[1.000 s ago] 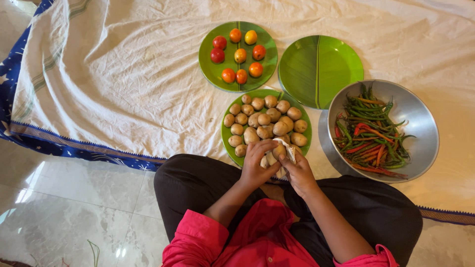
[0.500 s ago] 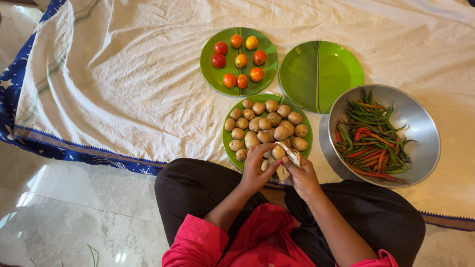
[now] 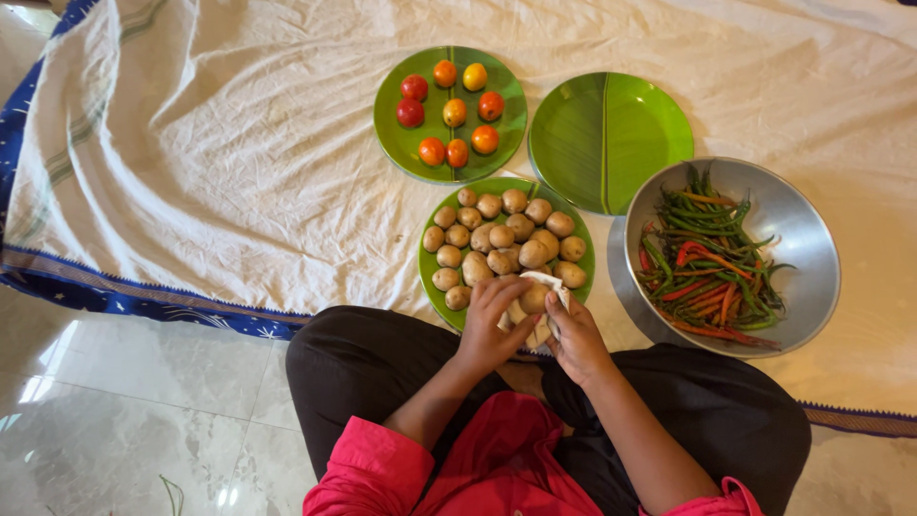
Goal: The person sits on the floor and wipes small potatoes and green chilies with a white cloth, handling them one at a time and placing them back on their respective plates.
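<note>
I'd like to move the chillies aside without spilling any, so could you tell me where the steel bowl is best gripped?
Grip the steel bowl by its bare rim, probably at the far-right edge, coming from the open cloth side. The rim flares wide, the chillies lie heaped in the middle, and the left edge crowds the empty green plate.

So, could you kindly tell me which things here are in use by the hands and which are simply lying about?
In use:
- left hand and right hand, together on one potato
- white cloth at that potato
- plate of potatoes

Lying about:
- plate of tomatoes
- empty green plate
- steel bowl of chillies
- cream sheet
</note>
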